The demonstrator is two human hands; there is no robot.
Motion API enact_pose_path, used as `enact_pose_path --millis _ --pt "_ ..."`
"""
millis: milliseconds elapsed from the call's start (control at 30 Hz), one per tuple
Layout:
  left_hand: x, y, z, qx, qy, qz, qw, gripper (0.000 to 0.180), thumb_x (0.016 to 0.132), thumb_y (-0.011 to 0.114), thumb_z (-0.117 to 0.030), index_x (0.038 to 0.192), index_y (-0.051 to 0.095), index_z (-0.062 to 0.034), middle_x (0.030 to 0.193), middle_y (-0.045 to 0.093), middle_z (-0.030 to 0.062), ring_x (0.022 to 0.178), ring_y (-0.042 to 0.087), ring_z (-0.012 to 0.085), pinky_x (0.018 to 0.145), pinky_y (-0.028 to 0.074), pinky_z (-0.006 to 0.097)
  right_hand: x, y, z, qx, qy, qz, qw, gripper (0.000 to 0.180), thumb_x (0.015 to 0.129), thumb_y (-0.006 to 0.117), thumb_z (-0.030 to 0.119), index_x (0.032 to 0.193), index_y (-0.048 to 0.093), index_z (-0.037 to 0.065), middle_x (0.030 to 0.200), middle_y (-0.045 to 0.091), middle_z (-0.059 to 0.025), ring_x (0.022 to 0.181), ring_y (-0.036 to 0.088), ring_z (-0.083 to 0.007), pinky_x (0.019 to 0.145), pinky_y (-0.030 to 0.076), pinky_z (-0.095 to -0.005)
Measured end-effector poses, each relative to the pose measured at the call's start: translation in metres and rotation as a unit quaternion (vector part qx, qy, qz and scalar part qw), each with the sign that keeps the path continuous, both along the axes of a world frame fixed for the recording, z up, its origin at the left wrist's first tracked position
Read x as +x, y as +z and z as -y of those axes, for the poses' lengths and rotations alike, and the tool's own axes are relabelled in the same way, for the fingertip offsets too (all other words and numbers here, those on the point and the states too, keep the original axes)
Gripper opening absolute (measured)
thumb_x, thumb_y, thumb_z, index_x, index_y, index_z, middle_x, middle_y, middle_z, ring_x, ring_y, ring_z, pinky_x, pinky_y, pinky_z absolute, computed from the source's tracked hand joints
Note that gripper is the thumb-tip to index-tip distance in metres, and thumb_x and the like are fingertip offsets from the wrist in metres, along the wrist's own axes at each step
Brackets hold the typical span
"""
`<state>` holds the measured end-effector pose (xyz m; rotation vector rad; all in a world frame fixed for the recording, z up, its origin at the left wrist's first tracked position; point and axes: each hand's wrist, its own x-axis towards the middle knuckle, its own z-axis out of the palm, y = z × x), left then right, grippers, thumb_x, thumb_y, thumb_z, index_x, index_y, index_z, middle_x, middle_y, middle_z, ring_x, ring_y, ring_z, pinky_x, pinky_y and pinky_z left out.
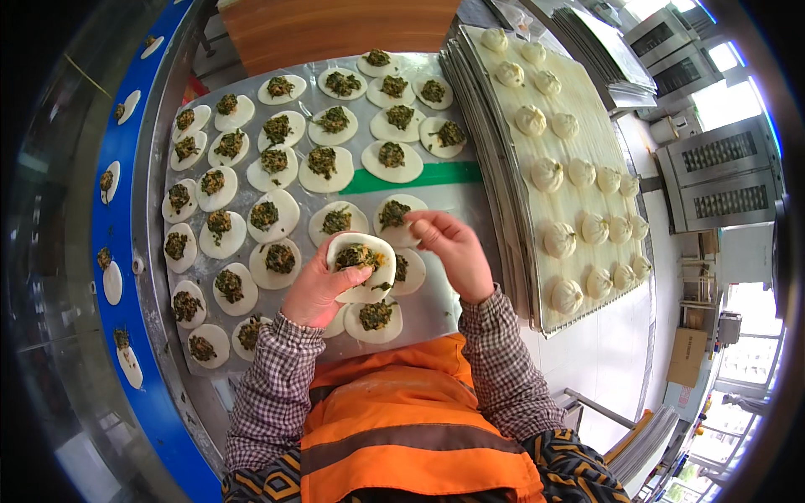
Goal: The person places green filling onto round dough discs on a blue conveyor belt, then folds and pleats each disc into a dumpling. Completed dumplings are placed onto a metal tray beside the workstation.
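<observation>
My left hand (319, 289) cups a round dough wrapper (381, 283) with chopped green vegetable filling heaped in its middle, the thumb pressing on the filling. To its right, my right hand (457, 256) is raised with thumb and fingertips pinched together. Those fingertips are by the filling of another dough wrapper (401, 206); whether anything sits between them I cannot make out. Beneath both hands, a metal table (436, 293) carries many flat wrappers topped with the same filling, including one wrapper (375, 321) close below the held one.
At the right, a stack of trays (503, 210) bears rows of pleated buns (560, 240) on its lined top. A blue conveyor belt (126, 289) with more filled wrappers runs along the left. A wooden panel (335, 33) stands beyond the table, and metal cabinets (725, 172) stand far right.
</observation>
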<state>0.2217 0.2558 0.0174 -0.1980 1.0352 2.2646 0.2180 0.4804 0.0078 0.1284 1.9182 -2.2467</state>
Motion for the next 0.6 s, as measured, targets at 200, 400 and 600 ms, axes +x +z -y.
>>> enact_pose_path --millis 200,400,600 --pt "0.020 0.003 -0.012 -0.032 0.024 -0.002 0.999 0.039 0.086 0.065 -0.005 0.122 0.049 -0.0038 0.108 0.059 0.0049 0.097 0.061 0.0141 0.084 0.054 0.031 0.025 0.025 0.011 0.064 0.086 0.034 0.994 0.020 0.090 0.065 0.016 0.100 0.066 -0.002 0.086 0.065 0.0009 0.072 0.057 -0.0066 0.065 0.049 -0.0240" --pt "0.037 -0.008 -0.010 -0.217 0.020 -0.121 0.968 0.039 0.084 0.064 -0.004 0.122 0.053 -0.0035 0.107 0.059 0.0046 0.094 0.059 0.0120 0.082 0.051 0.026 0.046 0.019 0.024 0.303 0.090 -0.130 0.940 0.013 0.087 0.066 0.007 0.095 0.064 -0.003 0.076 0.064 -0.0005 0.070 0.059 -0.0074 0.064 0.050 -0.0220" --pt "0.044 -0.007 0.000 -0.299 -0.050 -0.222 0.927 0.039 0.083 0.068 -0.008 0.120 0.054 -0.0025 0.106 0.060 0.0042 0.096 0.058 0.0106 0.084 0.049 0.025 0.046 0.014 0.037 0.100 0.074 -0.040 0.991 0.010 0.084 0.067 0.002 0.091 0.061 -0.002 0.077 0.063 -0.0036 0.067 0.059 -0.0085 0.060 0.049 -0.0234"
